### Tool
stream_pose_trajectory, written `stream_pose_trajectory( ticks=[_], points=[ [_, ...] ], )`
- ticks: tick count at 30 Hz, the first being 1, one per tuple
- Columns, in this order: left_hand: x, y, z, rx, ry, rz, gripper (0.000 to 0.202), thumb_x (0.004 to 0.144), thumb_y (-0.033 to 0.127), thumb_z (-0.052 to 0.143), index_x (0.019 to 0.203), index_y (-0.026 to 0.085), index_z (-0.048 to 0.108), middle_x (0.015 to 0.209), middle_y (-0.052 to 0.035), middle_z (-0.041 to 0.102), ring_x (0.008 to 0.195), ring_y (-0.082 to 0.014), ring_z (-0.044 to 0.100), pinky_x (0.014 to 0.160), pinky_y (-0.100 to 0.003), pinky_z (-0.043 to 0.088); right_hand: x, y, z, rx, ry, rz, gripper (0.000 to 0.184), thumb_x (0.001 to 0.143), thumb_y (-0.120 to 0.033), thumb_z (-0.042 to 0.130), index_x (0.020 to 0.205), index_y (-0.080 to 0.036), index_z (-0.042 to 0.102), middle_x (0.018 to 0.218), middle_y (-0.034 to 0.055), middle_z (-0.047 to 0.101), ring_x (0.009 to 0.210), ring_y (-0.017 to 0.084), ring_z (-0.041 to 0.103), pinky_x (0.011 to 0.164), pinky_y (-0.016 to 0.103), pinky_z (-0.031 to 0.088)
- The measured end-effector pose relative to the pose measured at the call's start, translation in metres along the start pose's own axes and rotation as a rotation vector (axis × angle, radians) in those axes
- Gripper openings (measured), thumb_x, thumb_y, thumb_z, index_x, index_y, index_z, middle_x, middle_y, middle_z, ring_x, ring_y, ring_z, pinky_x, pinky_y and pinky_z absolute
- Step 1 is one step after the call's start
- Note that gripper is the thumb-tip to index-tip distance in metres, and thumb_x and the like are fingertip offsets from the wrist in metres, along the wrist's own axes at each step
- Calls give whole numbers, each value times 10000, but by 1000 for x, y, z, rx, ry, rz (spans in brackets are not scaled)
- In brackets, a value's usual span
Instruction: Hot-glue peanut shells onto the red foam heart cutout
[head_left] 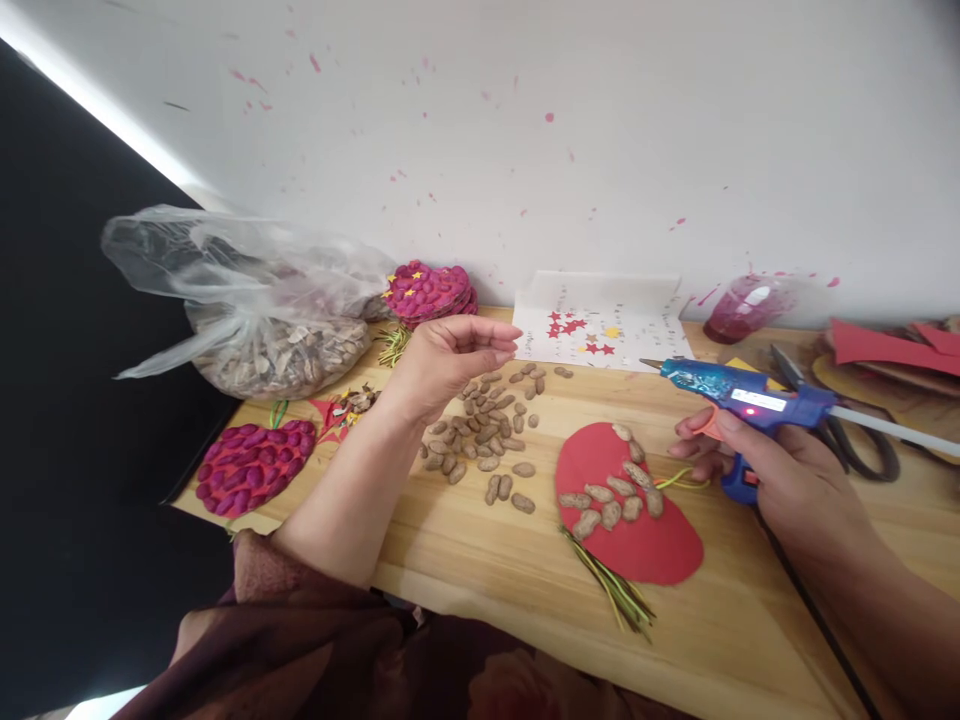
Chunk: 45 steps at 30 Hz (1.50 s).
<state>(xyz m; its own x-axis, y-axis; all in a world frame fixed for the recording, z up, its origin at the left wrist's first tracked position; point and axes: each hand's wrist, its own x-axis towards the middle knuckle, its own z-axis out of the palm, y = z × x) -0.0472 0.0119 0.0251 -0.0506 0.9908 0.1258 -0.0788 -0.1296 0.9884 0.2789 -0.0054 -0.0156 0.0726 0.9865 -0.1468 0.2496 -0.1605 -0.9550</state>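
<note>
My right hand (795,470) is wrapped round a blue hot glue gun (724,385), a finger on its orange trigger. The nozzle points left, a white glue stick juts from the back, and a red light glows on its side. Below lies a red heart-shaped cutout (637,555) with several peanuts stuck across it, a yellow-green loop at its upper right and a bundle of green and dark strands at its left edge. My left hand (469,355) hovers over a pile of loose unshelled peanuts (487,430), fingers stretched and slightly apart from the thumb, with nothing visible between them.
A clear plastic bag of peanuts (285,350) stands at the left, near a finished magenta peanut heart (255,465). Behind are stacked magenta pieces (431,290) and white paper (645,310) with small stars. Scissors (862,445), a stained cup (746,305) and red scraps (885,345) lie rightward.
</note>
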Motion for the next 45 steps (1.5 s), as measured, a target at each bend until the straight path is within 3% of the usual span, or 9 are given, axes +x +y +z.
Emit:
stream_pose_trajectory(
  ticks=[8, 15, 21, 37, 45],
  points=[
    [-2, 5, -1, 82, 25, 20, 246, 640, 176, 878, 877, 175, 814, 860, -53, 789, 822, -179, 734, 797, -290, 592, 1, 2, 1, 75, -17, -47, 366, 796, -565, 753, 855, -204, 732, 819, 58, 762, 636, 193, 673, 586, 303, 545],
    [-2, 7, -1, 99, 9, 41, 218, 651, 165, 862, 864, 174, 815, 857, -50, 787, 835, -180, 734, 815, -297, 599, 0, -3, 4, 84, -8, -34, 362, 782, -558, 763, 838, -201, 744, 811, 57, 761, 587, 159, 652, 566, 272, 545],
    [-2, 8, -2, 93, -8, 43, 208, 658, 148, 861, 859, 175, 817, 847, -48, 785, 817, -169, 732, 814, -292, 596, -1, -5, 6, 132, -1, -38, 371, 728, -567, 804, 794, -206, 751, 821, 62, 756, 655, 191, 692, 539, 266, 551],
    [-4, 8, -1, 126, 31, 39, 193, 664, 125, 811, 843, 198, 822, 799, -29, 769, 787, -175, 720, 806, -314, 598, -3, -9, 7, 126, 9, -14, 418, 665, -613, 823, 755, -211, 751, 778, 75, 767, 595, 185, 667, 525, 283, 539],
    [-4, 8, 2, 119, 76, 31, 199, 623, 102, 792, 799, 192, 816, 770, -23, 764, 783, -185, 715, 782, -311, 599, -3, -5, 3, 53, -20, -10, 334, 816, -537, 734, 845, -205, 739, 785, 54, 773, 580, 161, 654, 577, 280, 522]
  ],
)
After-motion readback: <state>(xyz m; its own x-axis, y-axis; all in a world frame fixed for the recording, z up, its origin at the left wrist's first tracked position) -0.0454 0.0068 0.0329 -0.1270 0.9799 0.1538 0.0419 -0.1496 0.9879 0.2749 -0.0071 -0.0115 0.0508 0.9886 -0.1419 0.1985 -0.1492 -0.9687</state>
